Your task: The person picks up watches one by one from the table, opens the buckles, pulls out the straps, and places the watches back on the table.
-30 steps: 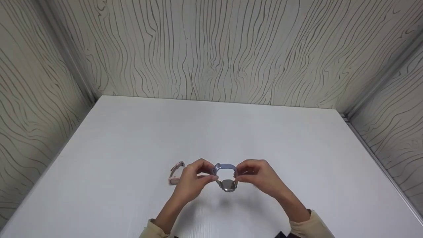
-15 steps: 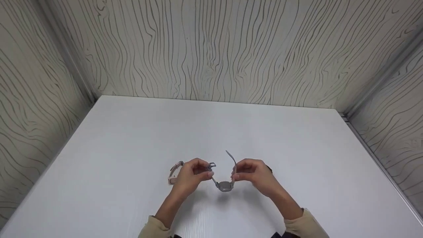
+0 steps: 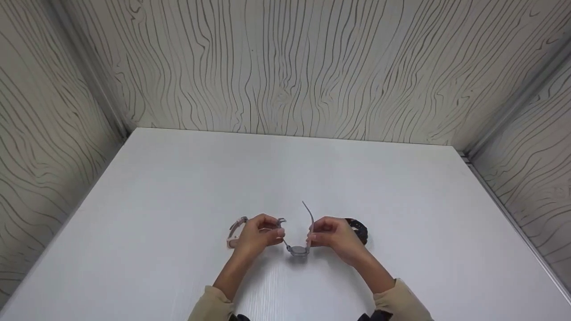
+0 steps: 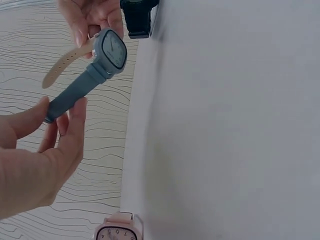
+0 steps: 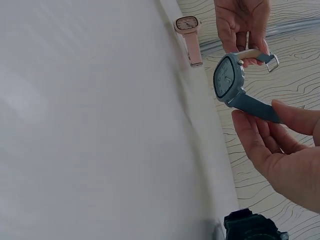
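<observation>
A blue-grey watch (image 3: 298, 251) with its strap unfastened hangs between the two hands, case lowest. The left hand (image 3: 253, 235) pinches the buckle end of the strap between thumb and fingers. On the other strap half, whose tip points up and away, the right hand (image 3: 339, 238) has its thumb and fingers closed. In the left wrist view the squarish watch (image 4: 114, 50) shows its dial, and the left hand (image 4: 45, 160) grips the blue strap. The right wrist view shows the watch (image 5: 229, 79) from the other side, with the right hand (image 5: 285, 145) pinching its strap.
A pink watch (image 3: 233, 241) lies on the white table (image 3: 285, 174) just left of the left hand. Behind the right hand lies a black watch (image 3: 359, 232), partly covered by it. Wood-patterned panels (image 3: 285, 67) stand at the back and sides.
The strap, a closed loop a second ago, has come apart into two halves. Both hands have shifted slightly left with the watch, the right one more, uncovering the black watch.
</observation>
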The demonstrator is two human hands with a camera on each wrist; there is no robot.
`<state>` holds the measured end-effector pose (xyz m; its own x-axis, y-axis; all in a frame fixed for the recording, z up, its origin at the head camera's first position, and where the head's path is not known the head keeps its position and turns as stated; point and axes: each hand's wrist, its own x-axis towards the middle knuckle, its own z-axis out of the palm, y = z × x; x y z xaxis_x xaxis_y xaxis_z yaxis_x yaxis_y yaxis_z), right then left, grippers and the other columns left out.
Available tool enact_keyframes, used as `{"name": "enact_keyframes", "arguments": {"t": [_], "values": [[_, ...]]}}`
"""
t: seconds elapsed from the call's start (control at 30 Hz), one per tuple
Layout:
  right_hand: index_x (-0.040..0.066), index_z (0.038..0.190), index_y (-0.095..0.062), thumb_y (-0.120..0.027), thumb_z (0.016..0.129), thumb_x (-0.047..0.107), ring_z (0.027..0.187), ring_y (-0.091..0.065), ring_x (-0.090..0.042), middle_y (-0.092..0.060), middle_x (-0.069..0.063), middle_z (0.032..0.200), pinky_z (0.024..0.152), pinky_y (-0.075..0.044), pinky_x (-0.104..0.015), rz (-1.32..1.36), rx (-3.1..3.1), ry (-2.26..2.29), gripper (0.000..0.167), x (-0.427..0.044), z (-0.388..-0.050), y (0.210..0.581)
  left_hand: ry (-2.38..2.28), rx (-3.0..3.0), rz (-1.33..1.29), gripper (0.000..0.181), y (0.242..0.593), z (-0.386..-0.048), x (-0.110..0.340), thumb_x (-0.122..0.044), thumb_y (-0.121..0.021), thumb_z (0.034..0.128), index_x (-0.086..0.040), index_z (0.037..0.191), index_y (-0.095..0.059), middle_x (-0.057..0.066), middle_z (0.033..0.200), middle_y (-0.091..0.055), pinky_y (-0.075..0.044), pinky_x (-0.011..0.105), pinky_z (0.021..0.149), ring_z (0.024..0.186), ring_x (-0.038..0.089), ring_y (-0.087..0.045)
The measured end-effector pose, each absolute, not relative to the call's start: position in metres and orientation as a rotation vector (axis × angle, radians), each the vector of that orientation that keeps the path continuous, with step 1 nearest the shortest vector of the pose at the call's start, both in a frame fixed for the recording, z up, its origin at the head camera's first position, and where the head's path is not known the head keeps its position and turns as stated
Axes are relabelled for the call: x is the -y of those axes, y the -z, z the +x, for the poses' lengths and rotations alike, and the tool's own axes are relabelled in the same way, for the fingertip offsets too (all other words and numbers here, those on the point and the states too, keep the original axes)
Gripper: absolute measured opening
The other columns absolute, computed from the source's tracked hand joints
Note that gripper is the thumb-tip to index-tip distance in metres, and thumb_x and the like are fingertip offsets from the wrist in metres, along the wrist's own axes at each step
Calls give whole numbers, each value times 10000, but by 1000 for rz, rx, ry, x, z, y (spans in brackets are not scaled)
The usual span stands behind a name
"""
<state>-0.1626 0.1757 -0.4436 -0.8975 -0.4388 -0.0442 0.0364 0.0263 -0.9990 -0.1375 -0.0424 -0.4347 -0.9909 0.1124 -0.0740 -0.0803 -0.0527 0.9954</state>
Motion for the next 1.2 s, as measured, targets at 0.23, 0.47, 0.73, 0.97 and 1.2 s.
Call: {"name": "enact_keyframes", "arguments": {"t": [0.23, 0.47, 0.73, 0.97, 1.2], "values": [[-200, 961, -501, -639, 801, -48, 775, -641, -213, -622, -153, 852, 766, -517, -387, -331, -1945, 1968, 260, -173, -166, 452, -2167, -2065, -53, 261, 441, -145, 42, 26, -643, 814, 105, 1033, -525, 141, 932, -556, -525, 294, 739, 813, 178, -625], [-183, 950, -516, -633, 800, -54, 775, -640, -201, -629, -122, 838, 759, -520, -360, -268, -1961, 1958, 229, -172, -169, 456, -2143, -2065, -105, 238, 446, -148, 41, 43, -637, 812, 102, 1018, -534, 142, 922, -570, -526, 302, 739, 808, 187, -631], [-209, 965, -509, -644, 798, -41, 773, -644, -192, -640, -90, 811, 754, -523, -357, -260, -1993, 1928, 272, -170, -172, 461, -2115, -2101, -148, 245, 448, -147, 43, 34, -643, 809, 103, 1022, -543, 132, 905, -580, -525, 297, 742, 804, 177, -631], [-186, 978, -508, -616, 822, -43, 777, -652, -220, -644, -101, 815, 762, -520, -372, -219, -1925, 1952, 237, -170, -174, 462, -2097, -2119, -131, 246, 449, -146, 43, 41, -623, 823, 114, 1043, -541, 142, 907, -599, -523, 301, 747, 827, 217, -638], [-128, 972, -517, -567, 853, -48, 783, -646, -239, -644, -137, 841, 777, -506, -436, -185, -1847, 1982, 152, -170, -176, 464, -2072, -2094, -95, 311, 452, -149, 46, 38, -587, 853, 160, 1126, -503, 151, 924, -623, -516, 293, 766, 855, 239, -640]]}}
